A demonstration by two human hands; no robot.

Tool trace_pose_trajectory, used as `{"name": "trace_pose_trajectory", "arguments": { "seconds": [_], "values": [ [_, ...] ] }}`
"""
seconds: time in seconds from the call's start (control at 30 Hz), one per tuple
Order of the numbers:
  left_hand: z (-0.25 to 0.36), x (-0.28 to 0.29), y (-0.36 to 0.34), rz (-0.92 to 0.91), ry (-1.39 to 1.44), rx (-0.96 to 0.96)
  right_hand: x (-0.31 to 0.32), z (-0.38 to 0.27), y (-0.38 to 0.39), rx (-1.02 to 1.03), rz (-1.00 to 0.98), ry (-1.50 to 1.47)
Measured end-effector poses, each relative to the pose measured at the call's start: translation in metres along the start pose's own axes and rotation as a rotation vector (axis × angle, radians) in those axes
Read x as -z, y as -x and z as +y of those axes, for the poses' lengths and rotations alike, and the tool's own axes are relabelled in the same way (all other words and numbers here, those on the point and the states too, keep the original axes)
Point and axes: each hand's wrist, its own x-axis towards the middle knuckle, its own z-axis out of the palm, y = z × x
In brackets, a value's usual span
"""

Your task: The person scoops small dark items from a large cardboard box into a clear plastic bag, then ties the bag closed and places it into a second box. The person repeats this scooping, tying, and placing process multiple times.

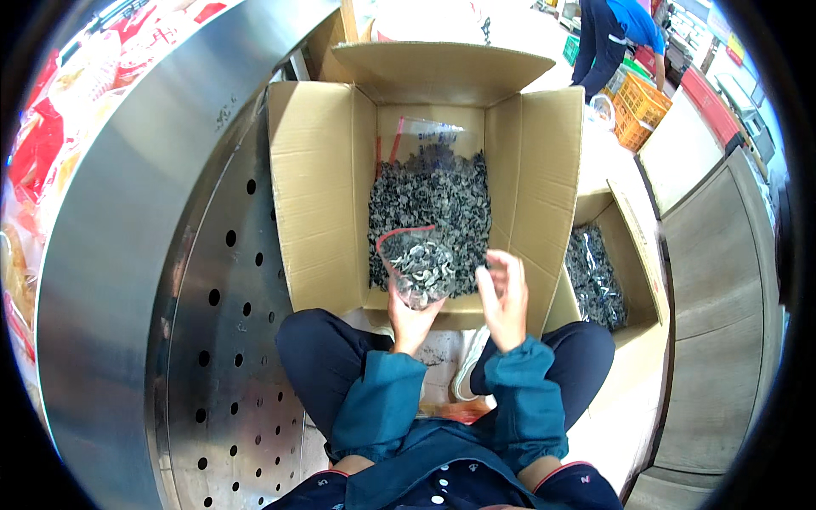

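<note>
My left hand (410, 318) grips a clear zip bag (420, 270) with a red strip along its top, partly filled with dark, curled dried pieces like wood ear fungus. To its right my right hand (507, 297) is raised with fingers apart and nothing in it. Both hands are over the near side of an open cardboard box (316, 195), its flaps spread outward. Loose dried dark fungus (433, 200) covers the inside of the box. Against the far inner wall lies another clear bag (429, 136) with a red strip.
A smaller carton (642, 280) holding clear packs of dark pieces (595, 276) stands at right. The perforated metal panel (229, 323) runs along the left, below bagged goods. A person in blue (633, 30) bends by orange crates (637, 110) at the far right.
</note>
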Motion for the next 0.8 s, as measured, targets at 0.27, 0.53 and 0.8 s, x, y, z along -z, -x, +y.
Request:
{"name": "trace_pose_trajectory", "arguments": {
  "seconds": [0.27,0.53,0.8],
  "values": [
    [0.023,-0.019,0.029,-0.1,0.152,0.174,-0.033,0.084,0.046,-0.779,-0.259,-0.946],
    [0.072,-0.006,0.001,-0.419,0.298,0.082,-0.035,0.078,0.051,-0.747,-0.128,-1.073],
    [0.065,-0.007,0.02,-0.491,0.098,-0.084,-0.036,0.074,0.054,-0.654,-0.114,-1.307]
  ]
}}
